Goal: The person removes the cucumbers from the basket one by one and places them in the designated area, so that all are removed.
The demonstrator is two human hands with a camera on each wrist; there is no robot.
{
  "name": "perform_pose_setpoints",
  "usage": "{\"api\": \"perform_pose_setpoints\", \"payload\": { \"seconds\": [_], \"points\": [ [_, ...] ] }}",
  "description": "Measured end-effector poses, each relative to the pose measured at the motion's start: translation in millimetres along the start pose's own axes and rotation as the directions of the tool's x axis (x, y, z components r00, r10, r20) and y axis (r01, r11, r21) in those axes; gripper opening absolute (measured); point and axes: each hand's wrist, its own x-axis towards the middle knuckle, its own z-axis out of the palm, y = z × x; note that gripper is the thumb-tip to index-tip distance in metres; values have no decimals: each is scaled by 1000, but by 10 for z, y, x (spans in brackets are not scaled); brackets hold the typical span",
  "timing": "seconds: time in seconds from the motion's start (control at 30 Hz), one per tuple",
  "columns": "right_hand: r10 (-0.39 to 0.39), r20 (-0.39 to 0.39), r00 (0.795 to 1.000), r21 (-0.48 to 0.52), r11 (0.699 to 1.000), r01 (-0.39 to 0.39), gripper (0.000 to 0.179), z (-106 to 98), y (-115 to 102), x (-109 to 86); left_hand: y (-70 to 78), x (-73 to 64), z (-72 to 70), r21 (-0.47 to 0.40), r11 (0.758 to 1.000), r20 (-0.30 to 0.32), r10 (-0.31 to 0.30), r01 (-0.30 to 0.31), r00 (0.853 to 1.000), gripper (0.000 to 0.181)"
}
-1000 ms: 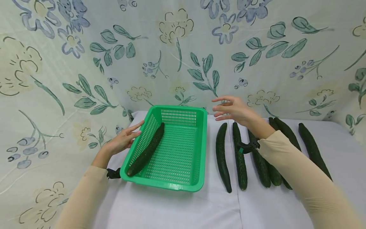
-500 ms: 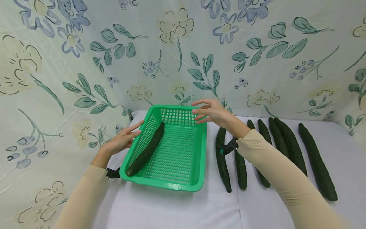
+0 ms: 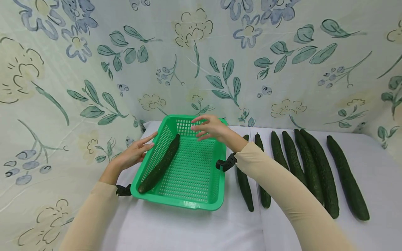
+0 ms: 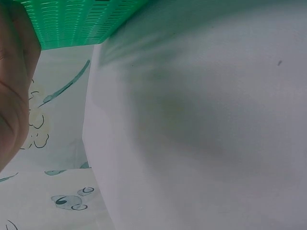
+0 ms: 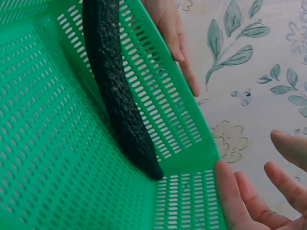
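Observation:
A green plastic basket point(image 3: 191, 205) with slotted walls stands on the white cloth, and one long dark cucumber point(image 3: 161, 167) lies along its left side. My left hand point(image 3: 133, 155) is at the basket's left wall, fingers extended along the outside and touching it near the rim. Above the far part of the basket is my right hand point(image 3: 210, 128), holding nothing, its fingers spread and slightly bent. In the right wrist view, the cucumber point(image 5: 115, 86) leans near the slotted wall, and the fingers of my right hand point(image 5: 259, 201) appear beside the rim.
Several more cucumbers lie side by side on the white-covered table point(image 3: 188, 230) right of the basket, the nearest being a slim cucumber point(image 3: 245, 188). One thick cucumber point(image 3: 348, 177) lies apart at the far right. A flower-patterned cloth point(image 3: 201, 69) hangs behind the table.
My right hand has moved left, from above the cucumbers beside the basket to over the basket's far part. The left hand, basket and cucumbers stay in place.

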Motion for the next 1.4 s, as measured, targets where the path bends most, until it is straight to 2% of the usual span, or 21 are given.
{"api": "perform_pose_setpoints", "payload": {
  "seconds": [0.2,0.43,0.67,0.9,1.07,1.2,1.4],
  "points": [
    [50,3,999,22,999,-50,44,258,61,137,-21,-4,-15,5,1000,1,5,-5,1000,58],
    [100,-42,994,53,994,-98,45,526,135,277,-20,-16,-2,-13,1000,-17,-18,18,1000,57],
    [146,-73,987,55,988,-142,45,701,250,383,-10,-15,-14,-21,1000,-1,-4,4,1000,57],
    [185,-138,973,81,981,-175,42,871,386,412,-10,-3,-28,-32,999,28,17,-17,999,58],
    [212,-186,959,79,977,-200,38,1031,470,410,-7,1,-14,-11,1000,14,10,-9,1000,58],
    [213,-216,953,38,977,-210,39,1137,503,419,0,9,3,5,1000,0,-5,5,1000,58],
    [236,-217,947,39,972,-233,41,1203,562,445,2,19,9,-1,1000,-11,-8,8,1000,58]
  ]
}}
